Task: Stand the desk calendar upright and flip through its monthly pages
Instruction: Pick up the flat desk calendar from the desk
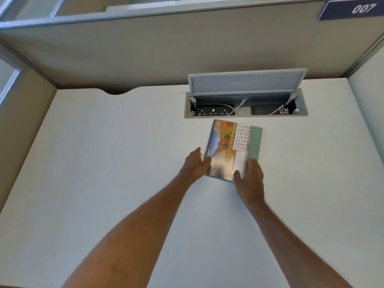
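Note:
The desk calendar (230, 144) lies flat on the white desk (104, 163), turned sideways with its spiral binding along the left edge. Its top page shows a landscape photo and a date grid; a grey-green backing board sticks out on the right. My left hand (195, 164) grips the near left corner by the spiral, fingers curled over the edge. My right hand (250, 176) holds the near right corner, thumb on top of the page stack.
Just behind the calendar, an open cable box (245, 107) is sunk into the desk, its grey lid (247, 82) tipped up, with sockets and white cables inside. Beige partition walls (166, 50) enclose the desk at the back and sides.

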Tool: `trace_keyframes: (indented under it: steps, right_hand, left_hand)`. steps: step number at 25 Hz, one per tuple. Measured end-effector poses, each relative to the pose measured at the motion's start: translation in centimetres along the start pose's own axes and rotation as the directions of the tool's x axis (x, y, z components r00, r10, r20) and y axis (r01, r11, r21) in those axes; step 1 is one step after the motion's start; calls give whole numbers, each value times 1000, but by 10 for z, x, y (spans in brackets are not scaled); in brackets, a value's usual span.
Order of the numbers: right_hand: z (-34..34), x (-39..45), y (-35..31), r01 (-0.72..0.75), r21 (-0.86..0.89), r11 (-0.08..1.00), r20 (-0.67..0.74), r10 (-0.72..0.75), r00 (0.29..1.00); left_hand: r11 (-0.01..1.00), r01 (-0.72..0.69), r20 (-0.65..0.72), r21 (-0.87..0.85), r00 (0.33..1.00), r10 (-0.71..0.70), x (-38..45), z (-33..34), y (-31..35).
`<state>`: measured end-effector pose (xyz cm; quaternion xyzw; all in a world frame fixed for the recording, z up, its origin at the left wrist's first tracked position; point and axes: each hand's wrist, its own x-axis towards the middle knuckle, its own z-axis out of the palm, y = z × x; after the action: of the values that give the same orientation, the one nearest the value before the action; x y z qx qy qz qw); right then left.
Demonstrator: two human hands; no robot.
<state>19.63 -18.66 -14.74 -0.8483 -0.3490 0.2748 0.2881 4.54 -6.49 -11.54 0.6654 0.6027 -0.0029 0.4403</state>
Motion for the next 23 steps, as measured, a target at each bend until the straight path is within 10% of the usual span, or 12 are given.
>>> trace_keyframes:
  steps: [7, 17, 21, 23]
  right_hand:
    - [1, 20, 6, -314, 384, 869, -20, 347, 938]
    - [-18, 30, 2, -390, 616, 684, 97, 426, 900]
    - [-22, 28, -3, -402, 676, 617, 110, 455, 884]
    - [-31, 26, -13, -294, 591, 751, -53, 399, 915]
  left_hand:
    - [864, 230, 74, -447, 973, -221, 15, 7, 14]
    - [610, 307, 249, -731, 952, -181, 15, 0, -6]
    - [693, 228, 204, -684, 972, -118, 12, -18, -2]
    - [765, 161, 170, -623, 983, -68, 11, -33, -2]
